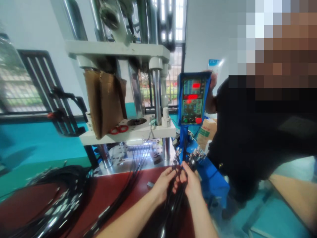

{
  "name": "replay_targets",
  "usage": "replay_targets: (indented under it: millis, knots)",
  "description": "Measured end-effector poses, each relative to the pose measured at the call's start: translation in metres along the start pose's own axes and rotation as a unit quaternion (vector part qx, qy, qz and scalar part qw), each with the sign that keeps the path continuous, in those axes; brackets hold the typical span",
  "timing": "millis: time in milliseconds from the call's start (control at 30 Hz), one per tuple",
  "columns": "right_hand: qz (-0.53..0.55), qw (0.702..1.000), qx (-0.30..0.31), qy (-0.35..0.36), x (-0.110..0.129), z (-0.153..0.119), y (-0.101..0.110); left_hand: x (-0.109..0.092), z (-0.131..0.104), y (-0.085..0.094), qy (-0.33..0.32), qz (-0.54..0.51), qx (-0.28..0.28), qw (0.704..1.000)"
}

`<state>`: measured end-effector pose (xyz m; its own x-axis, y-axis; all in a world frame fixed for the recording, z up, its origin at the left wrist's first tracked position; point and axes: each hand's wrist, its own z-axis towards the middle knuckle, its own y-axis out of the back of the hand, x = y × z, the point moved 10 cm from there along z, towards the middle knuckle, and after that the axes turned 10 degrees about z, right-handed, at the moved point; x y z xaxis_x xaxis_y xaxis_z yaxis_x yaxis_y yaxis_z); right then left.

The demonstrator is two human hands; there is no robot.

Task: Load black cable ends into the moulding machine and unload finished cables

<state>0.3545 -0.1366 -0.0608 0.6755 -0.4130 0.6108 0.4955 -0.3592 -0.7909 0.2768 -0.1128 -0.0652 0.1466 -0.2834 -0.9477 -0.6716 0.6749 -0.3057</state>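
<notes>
A bundle of thin black cables (170, 211) with silvery connector ends (196, 155) stands up out of my two hands, above the red-brown table (116, 185). My left hand (164, 181) is closed around a few of these cables, whose tips point upward. Close beside it, my right hand (192, 180) grips the thicker part of the bundle, thumb raised along it. The fingers of both hands nearly meet. Left of them, another strand of black cables (128, 186) runs from the metal mould plate (141, 153) down across the table.
A large coil of black cables (66, 198) lies at the left. Behind stands a white press (119, 49) with cardboard (106, 102) and red-handled scissors (119, 129). A person in black (255, 132) stands at right, one hand (211, 92) at the blue control box (194, 99).
</notes>
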Motion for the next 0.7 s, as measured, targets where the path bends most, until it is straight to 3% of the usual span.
replay_targets:
  millis: [100, 400, 700]
  knots:
    - [-0.004, 1.0, -0.005, 0.023, 0.003, 0.004, 0.005, -0.006, 0.007, 0.009, -0.03, -0.005, -0.04, 0.999]
    - [-0.04, 0.999, 0.001, 0.037, -0.005, 0.01, 0.009, -0.045, 0.05, 0.022, -0.057, -0.008, -0.072, 0.996]
    - [-0.053, 0.998, 0.003, 0.022, -0.017, 0.019, 0.015, -0.039, 0.057, 0.017, -0.058, -0.083, -0.047, 0.994]
